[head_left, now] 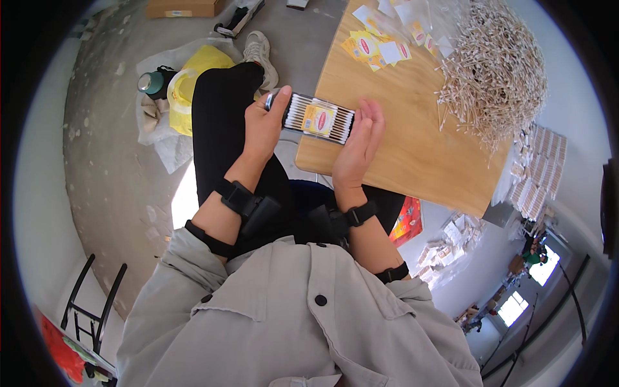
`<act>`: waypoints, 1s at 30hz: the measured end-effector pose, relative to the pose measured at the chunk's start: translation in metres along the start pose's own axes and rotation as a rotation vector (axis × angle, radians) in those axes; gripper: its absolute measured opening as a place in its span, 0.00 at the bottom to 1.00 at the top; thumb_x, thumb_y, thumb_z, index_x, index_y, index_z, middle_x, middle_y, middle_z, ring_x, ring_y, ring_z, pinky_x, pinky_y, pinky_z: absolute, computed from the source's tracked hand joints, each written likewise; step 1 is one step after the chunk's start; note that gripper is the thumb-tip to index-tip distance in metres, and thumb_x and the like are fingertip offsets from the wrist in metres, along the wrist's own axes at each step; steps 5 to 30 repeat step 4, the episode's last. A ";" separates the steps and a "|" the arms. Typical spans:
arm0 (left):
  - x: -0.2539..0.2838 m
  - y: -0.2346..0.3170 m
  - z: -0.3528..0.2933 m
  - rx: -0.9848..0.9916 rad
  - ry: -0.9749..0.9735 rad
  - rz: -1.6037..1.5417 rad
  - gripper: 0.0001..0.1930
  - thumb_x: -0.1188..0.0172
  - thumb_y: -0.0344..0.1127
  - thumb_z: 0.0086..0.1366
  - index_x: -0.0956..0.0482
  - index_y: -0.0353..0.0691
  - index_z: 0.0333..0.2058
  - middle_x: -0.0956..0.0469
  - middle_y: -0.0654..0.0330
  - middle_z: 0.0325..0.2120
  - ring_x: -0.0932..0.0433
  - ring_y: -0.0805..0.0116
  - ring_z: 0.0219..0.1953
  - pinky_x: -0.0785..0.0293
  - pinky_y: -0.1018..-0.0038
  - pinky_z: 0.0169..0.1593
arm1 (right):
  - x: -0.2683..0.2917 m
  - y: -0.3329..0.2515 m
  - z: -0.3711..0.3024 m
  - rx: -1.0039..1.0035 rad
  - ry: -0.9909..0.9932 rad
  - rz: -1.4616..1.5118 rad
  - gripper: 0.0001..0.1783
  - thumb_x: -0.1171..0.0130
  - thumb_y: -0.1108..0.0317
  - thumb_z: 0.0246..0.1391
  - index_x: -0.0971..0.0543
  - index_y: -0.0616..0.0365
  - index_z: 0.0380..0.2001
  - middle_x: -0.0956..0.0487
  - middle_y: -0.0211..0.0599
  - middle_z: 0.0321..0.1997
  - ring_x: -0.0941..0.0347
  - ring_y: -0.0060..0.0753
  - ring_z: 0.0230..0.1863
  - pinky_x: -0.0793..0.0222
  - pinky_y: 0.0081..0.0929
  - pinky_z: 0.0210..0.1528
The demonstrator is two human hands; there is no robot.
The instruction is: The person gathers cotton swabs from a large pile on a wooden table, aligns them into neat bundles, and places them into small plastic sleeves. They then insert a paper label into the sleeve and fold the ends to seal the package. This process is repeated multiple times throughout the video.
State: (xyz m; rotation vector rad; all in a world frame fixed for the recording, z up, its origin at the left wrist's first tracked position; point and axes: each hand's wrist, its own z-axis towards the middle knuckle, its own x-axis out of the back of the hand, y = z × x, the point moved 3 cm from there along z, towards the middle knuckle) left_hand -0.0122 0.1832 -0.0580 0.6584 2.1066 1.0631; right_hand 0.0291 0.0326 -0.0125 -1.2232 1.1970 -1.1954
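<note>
Beside the round wooden counter (412, 155) with its heap of loose cotton swabs (493, 71), you are holding a light, crushable clear flat packet of swabs (320, 119) endwise, left hand (263, 128) grasping, right hand (358, 147) flat against it.

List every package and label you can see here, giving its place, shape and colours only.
Clear packet of cotton swabs: held between both hands, oblong, with a yellow and red label.
Loose labels: far end of the wooden table, small yellow, red and white cards.
Cardboard box: on the floor, top left, flat, brown.
</note>
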 end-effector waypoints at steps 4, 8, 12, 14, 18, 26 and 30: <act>0.007 -0.010 0.004 -0.092 0.020 0.089 0.15 0.38 0.43 0.69 0.17 0.35 0.35 0.23 0.72 0.23 0.33 0.87 0.25 0.35 0.83 0.30 | -0.008 -0.001 -0.002 0.045 -0.040 -0.080 0.24 0.62 0.61 0.72 0.40 0.65 0.64 0.36 0.49 0.65 0.41 0.43 0.67 0.50 0.38 0.72; 0.007 -0.010 0.004 -0.092 0.020 0.089 0.15 0.38 0.43 0.69 0.17 0.35 0.35 0.23 0.72 0.23 0.33 0.87 0.25 0.35 0.83 0.30 | -0.008 -0.001 -0.002 0.045 -0.040 -0.080 0.24 0.62 0.61 0.72 0.40 0.65 0.64 0.36 0.49 0.65 0.41 0.43 0.67 0.50 0.38 0.72; 0.007 -0.010 0.004 -0.092 0.020 0.089 0.15 0.38 0.43 0.69 0.17 0.35 0.35 0.23 0.72 0.23 0.33 0.87 0.25 0.35 0.83 0.30 | -0.008 -0.001 -0.002 0.045 -0.040 -0.080 0.24 0.62 0.61 0.72 0.40 0.65 0.64 0.36 0.49 0.65 0.41 0.43 0.67 0.50 0.38 0.72; 0.007 -0.010 0.004 -0.092 0.020 0.089 0.15 0.38 0.43 0.69 0.17 0.35 0.35 0.23 0.72 0.23 0.33 0.87 0.25 0.35 0.83 0.30 | -0.008 -0.001 -0.002 0.045 -0.040 -0.080 0.24 0.62 0.61 0.72 0.40 0.65 0.64 0.36 0.49 0.65 0.41 0.43 0.67 0.50 0.38 0.72; 0.007 -0.010 0.004 -0.092 0.020 0.089 0.15 0.38 0.43 0.69 0.17 0.35 0.35 0.23 0.72 0.23 0.33 0.87 0.25 0.35 0.83 0.30 | -0.008 -0.001 -0.002 0.045 -0.040 -0.080 0.24 0.62 0.61 0.72 0.40 0.65 0.64 0.36 0.49 0.65 0.41 0.43 0.67 0.50 0.38 0.72; 0.007 -0.010 0.004 -0.092 0.020 0.089 0.15 0.38 0.43 0.69 0.17 0.35 0.35 0.23 0.72 0.23 0.33 0.87 0.25 0.35 0.83 0.30 | -0.008 -0.001 -0.002 0.045 -0.040 -0.080 0.24 0.62 0.61 0.72 0.40 0.65 0.64 0.36 0.49 0.65 0.41 0.43 0.67 0.50 0.38 0.72; 0.007 -0.010 0.004 -0.092 0.020 0.089 0.15 0.38 0.43 0.69 0.17 0.35 0.35 0.23 0.72 0.23 0.33 0.87 0.25 0.35 0.83 0.30 | -0.008 -0.001 -0.002 0.045 -0.040 -0.080 0.24 0.62 0.61 0.72 0.40 0.65 0.64 0.36 0.49 0.65 0.41 0.43 0.67 0.50 0.38 0.72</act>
